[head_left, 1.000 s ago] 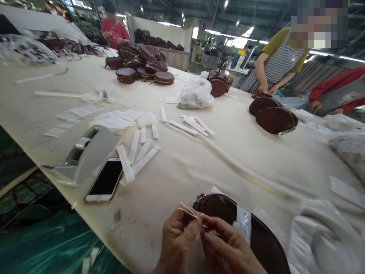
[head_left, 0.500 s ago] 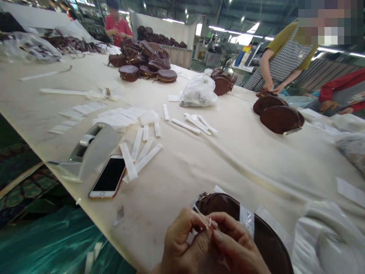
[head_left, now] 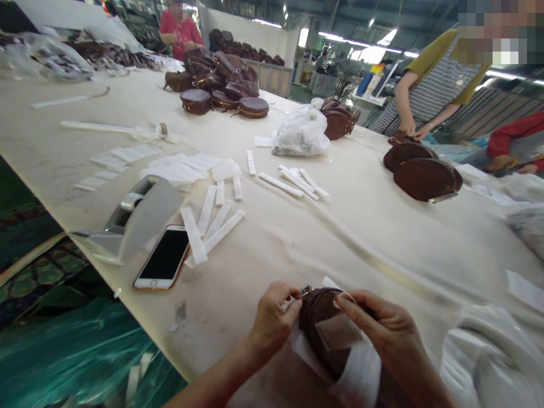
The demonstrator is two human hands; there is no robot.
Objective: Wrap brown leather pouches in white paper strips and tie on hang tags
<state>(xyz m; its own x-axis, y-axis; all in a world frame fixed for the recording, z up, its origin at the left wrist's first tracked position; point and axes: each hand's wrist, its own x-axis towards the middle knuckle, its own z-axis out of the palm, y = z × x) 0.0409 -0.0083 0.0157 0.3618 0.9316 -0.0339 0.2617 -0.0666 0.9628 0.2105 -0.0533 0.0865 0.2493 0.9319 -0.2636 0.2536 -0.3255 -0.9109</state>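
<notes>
A round dark brown leather bag lies on the table close in front of me, a clear plastic patch on its face and white wrapping around its lower side. My left hand pinches at the bag's left edge, beside the metal zipper hardware; what is between its fingertips is hidden. Over the bag's upper right, my right hand has thumb and fingers closed on a thin white string.
A smartphone and a grey tape dispenser sit left, near white paper strips. Brown bags are piled at the back. Clear plastic wrapping lies right. Across the table, a person in a checked apron handles a bag.
My hands were together in front of the bag, fingering a thin white piece. They have parted: the left is at the bag's left edge, the right over its upper right. More of the bag shows.
</notes>
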